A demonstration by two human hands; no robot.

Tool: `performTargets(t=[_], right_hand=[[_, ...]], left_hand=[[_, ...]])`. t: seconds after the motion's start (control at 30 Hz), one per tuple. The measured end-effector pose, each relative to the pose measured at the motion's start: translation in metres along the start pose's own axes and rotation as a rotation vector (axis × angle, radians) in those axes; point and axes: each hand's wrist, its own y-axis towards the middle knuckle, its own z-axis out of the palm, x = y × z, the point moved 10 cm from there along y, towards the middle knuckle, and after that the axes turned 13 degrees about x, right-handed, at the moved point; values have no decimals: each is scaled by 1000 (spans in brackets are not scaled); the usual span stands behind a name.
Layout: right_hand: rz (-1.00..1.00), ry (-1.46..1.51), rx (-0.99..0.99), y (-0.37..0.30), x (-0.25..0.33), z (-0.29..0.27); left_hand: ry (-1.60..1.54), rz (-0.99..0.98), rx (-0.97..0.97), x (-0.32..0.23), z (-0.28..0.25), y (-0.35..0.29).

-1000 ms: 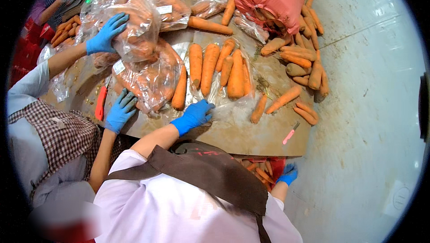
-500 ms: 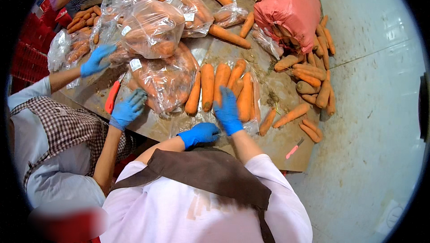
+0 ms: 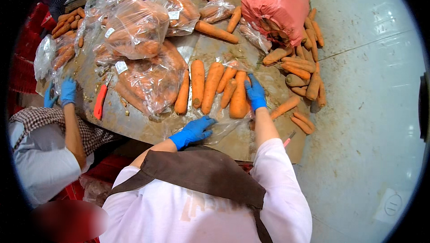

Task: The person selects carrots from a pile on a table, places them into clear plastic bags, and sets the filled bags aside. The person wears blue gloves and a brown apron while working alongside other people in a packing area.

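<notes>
A row of orange carrots lies side by side on a clear plastic bag in front of me. My right hand, in a blue glove, is at the right end of the row, fingers stretched out along the outer side of the thick carrot. Nearer to me, my left hand, also blue-gloved, rests low over the bag's near edge. Its fingers point right and are apart. Just left of the row sits a large clear bag packed with carrots.
More bagged carrots are piled behind. A red sack stands at the far right, loose carrots beside it. A red-handled knife lies left; a pink-handled one is near my right forearm. A co-worker's gloved hand is at the left.
My right hand has gone from on top of the carrots to the row's right side. My left hand's fingers have spread. The co-worker's hands have drawn back left; the whole view has shifted slightly.
</notes>
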Motion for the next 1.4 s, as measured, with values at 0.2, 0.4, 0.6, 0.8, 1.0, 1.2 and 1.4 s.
performTargets(t=[0.2,0.4,0.6,0.8,1.0,1.2,1.4], right_hand=[[228,-406,-112,-55,64,17],[292,-514,51,-77,78,27],[273,-486,179,-65,88,27],[-55,581,168,-92,56,65],[39,-96,46,-64,121,42],[71,0,97,-56,137,52],[-242,1256,267,-107,189,44]], left_hand=[[-9,-27,36,-1,-1,-1],[28,-27,38,1,-2,1],[46,-11,44,5,2,5],[11,4,37,5,0,2],[39,-5,77,12,4,4],[-147,14,-9,14,-9,-2],[-1078,-117,-221,15,-40,-65]])
